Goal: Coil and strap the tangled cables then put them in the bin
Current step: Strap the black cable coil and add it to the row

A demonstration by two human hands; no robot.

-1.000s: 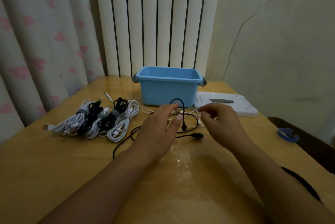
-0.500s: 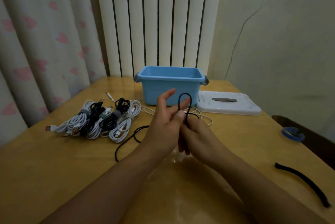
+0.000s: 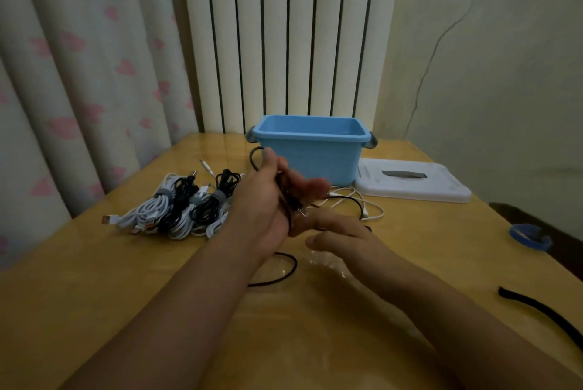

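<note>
My left hand (image 3: 268, 200) is raised above the desk (image 3: 94, 279), fingers straight, with the black cable (image 3: 285, 200) wound across its palm and looping over my thumb. My right hand (image 3: 344, 235) hovers just beside it, lower, fingers loosely extended and gripping nothing I can make out. The cable's slack trails onto the desk under my left wrist. Beyond my hands stands the blue bin (image 3: 310, 149). Left of my left hand lie the strapped cable bundles (image 3: 176, 203); a loose white cable (image 3: 362, 203) lies past my right hand.
</note>
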